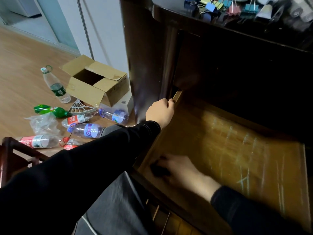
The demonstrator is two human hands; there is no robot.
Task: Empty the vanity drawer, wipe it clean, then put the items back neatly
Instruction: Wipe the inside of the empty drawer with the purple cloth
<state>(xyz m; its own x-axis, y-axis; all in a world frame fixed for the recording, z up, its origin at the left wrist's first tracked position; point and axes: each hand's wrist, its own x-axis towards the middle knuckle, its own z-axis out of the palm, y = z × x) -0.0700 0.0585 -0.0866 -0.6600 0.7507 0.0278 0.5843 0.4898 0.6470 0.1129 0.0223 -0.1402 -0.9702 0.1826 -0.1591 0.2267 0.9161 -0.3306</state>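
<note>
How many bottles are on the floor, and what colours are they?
Red-label clear bottles: 3
Blue-purple-label clear bottles: 2
Green-label clear bottle: 1
Green bottle: 1
Total: 7
The crumpled clear plastic beside them is not counted; I cannot tell what it is.

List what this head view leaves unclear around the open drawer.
The dark thing under the right hand, head view: motion blur hides what it is and the grip.
The recess above the drawer, head view: too dark inside.
The binder clips, head view: cut off by the upper edge.
</note>
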